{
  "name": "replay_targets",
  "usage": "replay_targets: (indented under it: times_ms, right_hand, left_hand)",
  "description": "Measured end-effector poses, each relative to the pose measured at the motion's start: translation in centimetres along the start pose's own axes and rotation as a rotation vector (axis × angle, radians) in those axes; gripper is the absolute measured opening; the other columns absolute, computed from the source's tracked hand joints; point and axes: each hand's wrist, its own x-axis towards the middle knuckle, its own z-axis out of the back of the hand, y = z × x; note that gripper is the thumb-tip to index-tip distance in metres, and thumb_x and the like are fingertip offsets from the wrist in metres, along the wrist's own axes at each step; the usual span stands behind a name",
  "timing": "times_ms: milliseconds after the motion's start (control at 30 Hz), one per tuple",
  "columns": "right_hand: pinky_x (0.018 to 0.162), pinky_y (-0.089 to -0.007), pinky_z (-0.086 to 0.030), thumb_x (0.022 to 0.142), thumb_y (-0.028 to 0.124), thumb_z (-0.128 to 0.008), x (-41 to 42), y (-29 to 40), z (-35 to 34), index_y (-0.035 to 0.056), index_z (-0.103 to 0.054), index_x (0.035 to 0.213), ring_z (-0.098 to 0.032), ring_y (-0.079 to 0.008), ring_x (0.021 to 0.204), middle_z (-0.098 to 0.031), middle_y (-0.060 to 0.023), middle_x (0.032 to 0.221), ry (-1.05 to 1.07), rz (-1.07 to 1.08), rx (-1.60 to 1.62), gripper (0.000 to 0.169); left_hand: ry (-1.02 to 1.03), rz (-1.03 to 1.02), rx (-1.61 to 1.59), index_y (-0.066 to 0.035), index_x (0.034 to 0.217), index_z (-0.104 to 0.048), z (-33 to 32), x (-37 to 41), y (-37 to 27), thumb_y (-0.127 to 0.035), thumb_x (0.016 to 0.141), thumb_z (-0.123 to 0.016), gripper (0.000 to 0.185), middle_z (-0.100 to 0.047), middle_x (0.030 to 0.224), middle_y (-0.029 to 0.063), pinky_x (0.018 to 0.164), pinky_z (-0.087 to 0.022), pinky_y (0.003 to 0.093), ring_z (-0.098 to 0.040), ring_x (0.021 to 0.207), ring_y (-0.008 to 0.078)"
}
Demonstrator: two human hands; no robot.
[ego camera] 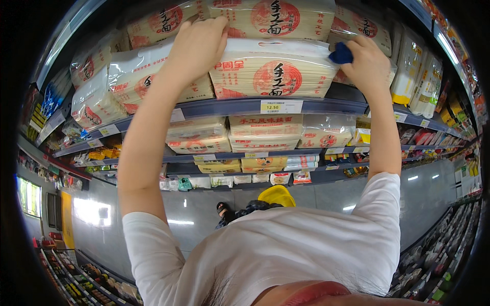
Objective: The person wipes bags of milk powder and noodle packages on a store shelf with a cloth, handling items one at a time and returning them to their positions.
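On a shelf before me lie large clear packs of dried noodles, printed in red and black. My left hand (201,48) reaches to the top left corner of the front middle noodle pack (245,78), near the noodle pack behind it (245,19). Its fingers are curled and the fingertips are hidden, so I cannot tell whether they grip a pack. My right hand (365,59) holds a bunched dark blue cloth (342,54) at that front pack's right end. To the left, another noodle pack (132,82) lies partly behind my left forearm.
A shelf edge (329,106) with price tags runs below the packs. Lower shelves hold more noodle packs (264,134) and small bags. A yellow bucket-like object (277,196) stands on the grey tiled floor (325,199). Stocked racks (444,252) stand behind me on both sides.
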Motion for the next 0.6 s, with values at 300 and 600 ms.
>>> replay_targets:
  times_ms: [300, 600]
  right_hand:
    - [0.07, -0.0358, -0.052, 0.06, 0.012, -0.073, -2.8, 6.1, 1.9, 0.0097, -0.064, 0.096, -0.062, -0.0259, 0.089, -0.062, -0.0053, 0.106, -0.144, 0.098, 0.281, 0.037]
    - [0.068, -0.0345, -0.052, 0.052, 0.01, -0.075, -4.8, 6.6, -0.2, 0.0082, -0.067, 0.1, -0.061, -0.0272, 0.084, -0.062, -0.0083, 0.109, -0.239, 0.108, 0.269, 0.049]
  left_hand:
    - [0.342, 0.046, 0.117, 0.002, 0.103, -0.063, 1.4, 2.5, -0.4, -0.025, 0.09, -0.058, 0.031, -0.066, 0.098, 0.0231, 0.087, -0.047, 0.0452, -0.063, 0.095, 0.0389]
    - [0.075, -0.057, -0.51, -0.001, 0.095, -0.063, 1.9, 0.9, 1.0, -0.006, 0.079, -0.066, 0.017, -0.065, 0.092, 0.013, 0.079, -0.046, 0.0302, -0.063, 0.087, 0.0243]
